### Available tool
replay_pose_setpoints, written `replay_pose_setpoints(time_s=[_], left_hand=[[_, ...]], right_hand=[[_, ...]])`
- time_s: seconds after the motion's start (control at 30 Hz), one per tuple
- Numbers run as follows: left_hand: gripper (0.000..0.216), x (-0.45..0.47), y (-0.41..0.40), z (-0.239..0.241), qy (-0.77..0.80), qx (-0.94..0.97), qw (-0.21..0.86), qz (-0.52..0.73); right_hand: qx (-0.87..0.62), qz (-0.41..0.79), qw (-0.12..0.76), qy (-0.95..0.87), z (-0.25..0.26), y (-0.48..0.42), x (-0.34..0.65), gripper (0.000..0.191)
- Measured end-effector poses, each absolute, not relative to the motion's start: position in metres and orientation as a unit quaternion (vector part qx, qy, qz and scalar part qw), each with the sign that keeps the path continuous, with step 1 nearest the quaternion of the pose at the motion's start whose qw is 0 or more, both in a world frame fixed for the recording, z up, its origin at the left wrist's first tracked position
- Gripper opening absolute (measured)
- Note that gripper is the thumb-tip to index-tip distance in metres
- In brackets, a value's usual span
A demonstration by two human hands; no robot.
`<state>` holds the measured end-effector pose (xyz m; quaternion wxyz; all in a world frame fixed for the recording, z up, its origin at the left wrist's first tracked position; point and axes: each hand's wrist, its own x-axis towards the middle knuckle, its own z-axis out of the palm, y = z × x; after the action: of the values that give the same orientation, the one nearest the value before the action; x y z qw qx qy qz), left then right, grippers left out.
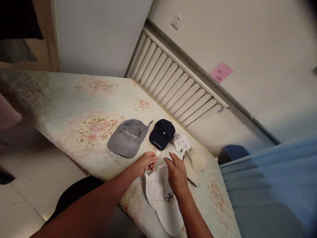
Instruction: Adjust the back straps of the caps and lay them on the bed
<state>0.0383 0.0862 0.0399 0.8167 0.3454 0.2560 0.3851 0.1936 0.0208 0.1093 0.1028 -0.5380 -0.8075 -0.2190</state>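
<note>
A white baseball cap [162, 198] with dark lettering lies brim-down toward me on the floral covering. My left hand [148, 162] pinches its white strap, whose end sticks up past the thumb. My right hand [177, 173] is over the cap's right side, thumb and fingers apart, partly hiding the lettering. Beyond the hands sit a grey cap [130, 137], a navy cap [162, 134] with small white marks, a white cap [180, 143] with a small dark emblem, and a beige cap [194, 162]. The right hand overlaps the emblem cap's brim in view.
The caps rest on a flat surface with a floral covering [99, 99]. A white radiator [170, 76] runs along the wall behind. At right hangs a blue curtain [269, 185], with a dark blue rounded object [234, 153] beside it. Tiled floor [32, 191] shows at lower left.
</note>
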Motion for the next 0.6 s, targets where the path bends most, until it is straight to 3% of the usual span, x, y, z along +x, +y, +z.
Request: replay_pose_setpoints(time_s=[0.13,0.33,0.6], left_hand=[[0.024,0.036,0.085,0.043,0.25,0.358,0.819,0.373],[0.027,0.034,0.082,0.047,0.237,0.391,0.813,0.359],[0.024,0.03,0.079,0.05,0.237,0.445,0.809,0.303]], right_hand=[[-0.607,-0.14,0.099,-0.776,0.104,0.027,0.203,0.045],[-0.663,0.008,0.22,-0.716,0.106,0.022,0.204,0.028],[-0.668,0.031,0.311,-0.675,0.094,0.014,0.202,0.028]])
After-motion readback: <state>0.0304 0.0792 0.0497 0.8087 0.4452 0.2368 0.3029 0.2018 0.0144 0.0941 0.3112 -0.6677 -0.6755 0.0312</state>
